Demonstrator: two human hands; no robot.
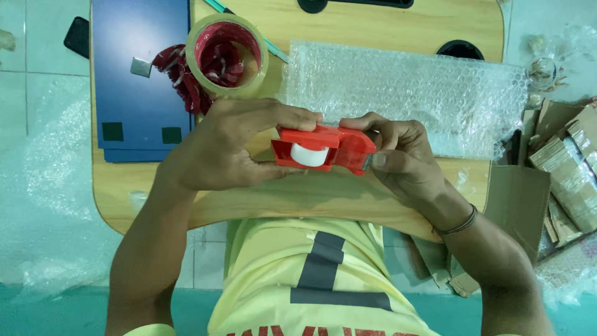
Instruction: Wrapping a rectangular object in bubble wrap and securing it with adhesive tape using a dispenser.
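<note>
Wooden tabletop point(385, 31) forms the work surface. Just nearer me than the bubble wrap point(404, 93), I hold a red tape dispenser point(323, 149) above the table: my left hand point(224, 149) curls closed around its spool end, my right hand point(398, 155) pinches the blade end. A firm grip, fingertips off the cutter, seems wisest. Left of the wrap stands a tape roll point(227, 56).

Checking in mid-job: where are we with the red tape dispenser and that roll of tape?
Done: bubble wrap is laid out on the wooden table. In hand: left hand and right hand both grip the red tape dispenser, its white core bare. Left: the tape roll still lies on the table, not mounted.
</note>
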